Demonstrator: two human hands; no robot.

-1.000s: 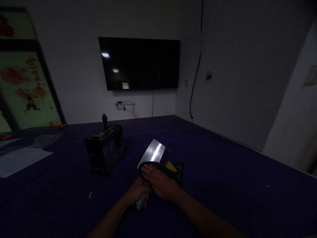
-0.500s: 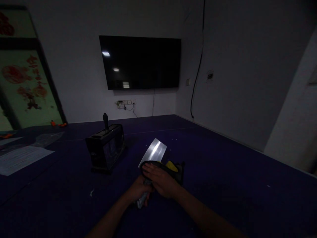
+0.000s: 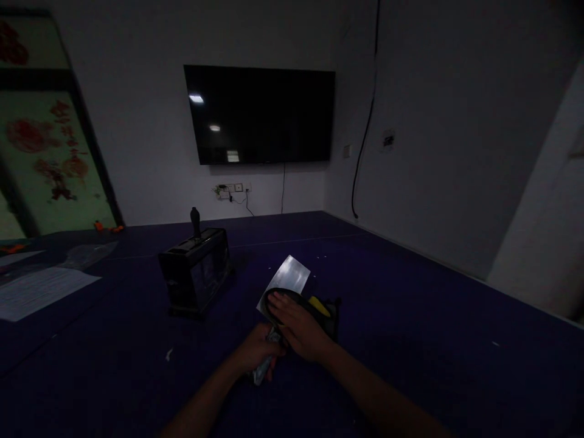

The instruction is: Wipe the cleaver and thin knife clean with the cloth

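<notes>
My left hand is closed round the grey handle of a cleaver. Its broad, shiny rectangular blade points away from me, and its lower part is hidden behind a dark, round-edged object with a yellow part. What this dark object is I cannot make out. Across its top lies my right hand, fingers stretched flat and side by side. That hand's thumb is hidden. Both hands are close together, low over the dark blue surface.
To the left stands a black knife block with one dark handle upright in it. Printed paper and clear plastic film lie farther left. Small orange items are near the door. A television hangs on the far wall.
The blade has shifted slightly to the right in the picture and its bright glare has dulled. My right hand and the dark object's near end are slightly higher and farther right.
</notes>
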